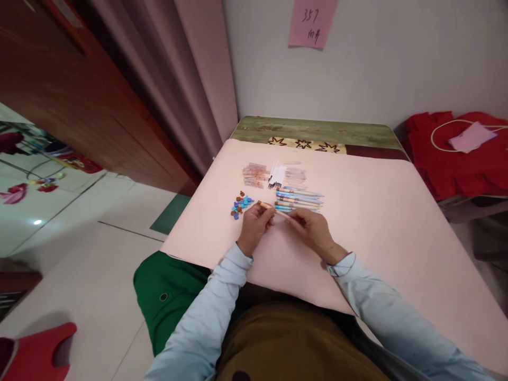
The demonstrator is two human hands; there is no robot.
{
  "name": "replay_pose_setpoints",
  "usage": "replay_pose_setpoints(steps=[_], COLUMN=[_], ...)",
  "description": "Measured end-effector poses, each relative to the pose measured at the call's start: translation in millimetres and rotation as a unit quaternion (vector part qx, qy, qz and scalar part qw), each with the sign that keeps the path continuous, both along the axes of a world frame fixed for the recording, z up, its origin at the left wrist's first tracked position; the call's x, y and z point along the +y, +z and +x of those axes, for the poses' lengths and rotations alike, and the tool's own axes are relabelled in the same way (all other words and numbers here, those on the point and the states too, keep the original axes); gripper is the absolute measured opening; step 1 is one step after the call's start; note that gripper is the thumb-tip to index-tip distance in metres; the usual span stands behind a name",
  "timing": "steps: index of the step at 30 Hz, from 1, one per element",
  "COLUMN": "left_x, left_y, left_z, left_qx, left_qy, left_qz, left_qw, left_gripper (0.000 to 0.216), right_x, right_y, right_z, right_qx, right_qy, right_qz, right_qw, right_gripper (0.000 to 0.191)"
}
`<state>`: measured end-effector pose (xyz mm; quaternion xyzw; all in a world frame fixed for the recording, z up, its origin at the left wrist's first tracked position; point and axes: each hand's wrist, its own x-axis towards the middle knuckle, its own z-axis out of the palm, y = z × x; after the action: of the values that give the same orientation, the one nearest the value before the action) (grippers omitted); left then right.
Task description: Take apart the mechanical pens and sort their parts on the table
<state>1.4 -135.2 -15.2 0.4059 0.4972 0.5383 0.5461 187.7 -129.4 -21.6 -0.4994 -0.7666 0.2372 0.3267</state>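
A pen (281, 214) with a pale barrel and a brown end is held between both hands above the table. My left hand (255, 225) is closed around its brown-tipped end, and my right hand (313, 230) pinches the other end. Just left of my left hand lies a heap of small blue and brown pen caps (240, 205). Beyond my hands is a row of blue and tan pens (299, 198). Farther back lie white ink refills (277, 173) with black tips, between clear reddish tubes (255, 175) and pale clear tubes (296, 173).
A pale pink sheet (381, 227) covers the table, whose green wooden edge (357, 130) shows at the back. A red cloth (468, 169) with a pink paper lies on the right. To the left are a curtain (198, 69), a wooden door (107, 100) and a red stool (39, 349).
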Motion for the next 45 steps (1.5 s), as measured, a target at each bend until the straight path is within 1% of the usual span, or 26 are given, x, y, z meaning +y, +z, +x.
replay_pose_setpoints(steps=[3, 5, 7, 9, 11, 13, 16, 19, 23, 28, 33, 36, 39, 42, 45], left_x=[0, 0, 1, 1, 1, 1, 0, 1, 2, 2, 0, 1, 2, 2, 2], left_y=[-0.5, -1.0, -1.5, -1.7, -1.8, -1.7, -1.7, -3.2, -9.3, -16.9, -19.1, -19.9, -20.7, -20.2, -17.1], left_z=[1, 0, 0, -1, -2, -2, -2, -1, 1, 3, 4, 3, 3, 2, 0], left_qx=[0.006, 0.007, 0.006, 0.004, 0.004, 0.009, 0.015, 0.015, 0.016, 0.086, 0.203, 0.275, 0.343, 0.374, 0.393], left_qy=[0.005, 0.0, -0.009, -0.021, -0.03, -0.031, -0.019, -0.008, 0.033, 0.097, 0.125, 0.146, 0.149, 0.147, 0.168], left_qz=[0.003, 0.008, 0.011, 0.012, 0.01, 0.009, 0.01, 0.016, 0.039, 0.06, 0.11, 0.145, 0.185, 0.206, 0.212], left_qw=[1.0, 1.0, 1.0, 1.0, 0.999, 0.999, 1.0, 1.0, 0.999, 0.99, 0.965, 0.939, 0.909, 0.892, 0.879], left_gripper=[0.032, 0.031, 0.03, 0.03, 0.029, 0.029, 0.031, 0.031, 0.026, 0.021, 0.011, 0.008, 0.007, 0.008, 0.007], right_x=[-1, -1, -1, -1, -1, -1, 0, 0, -1, -2, -2, -3, -4, -5, -5], right_y=[0.9, 1.3, 1.8, 2.4, 2.7, 2.3, 0.8, -0.7, -1.3, -2.3, -4.1, -4.4, -3.6, -2.3, -1.6], right_z=[-1, -1, 0, 0, 1, 1, 1, 1, -1, -1, -1, 0, 0, 1, 1], right_qx=[0.006, -0.006, -0.031, -0.056, -0.062, -0.042, 0.0, 0.012, -0.025, -0.052, -0.039, -0.018, -0.002, 0.003, 0.009], right_qy=[-0.032, -0.037, -0.012, 0.023, 0.043, 0.038, 0.008, -0.037, -0.075, -0.086, -0.086, -0.095, -0.104, -0.108, -0.107], right_qz=[-0.005, -0.012, -0.019, -0.019, -0.015, -0.015, -0.018, -0.014, -0.007, 0.008, 0.016, 0.034, 0.06, 0.072, 0.071], right_qw=[0.999, 0.999, 0.999, 0.998, 0.997, 0.998, 1.0, 0.999, 0.997, 0.995, 0.995, 0.995, 0.993, 0.992, 0.992], right_gripper=[0.019, 0.018, 0.02, 0.027, 0.034, 0.03, 0.017, 0.013, 0.011, 0.015, 0.019, 0.018, 0.018, 0.018, 0.018])
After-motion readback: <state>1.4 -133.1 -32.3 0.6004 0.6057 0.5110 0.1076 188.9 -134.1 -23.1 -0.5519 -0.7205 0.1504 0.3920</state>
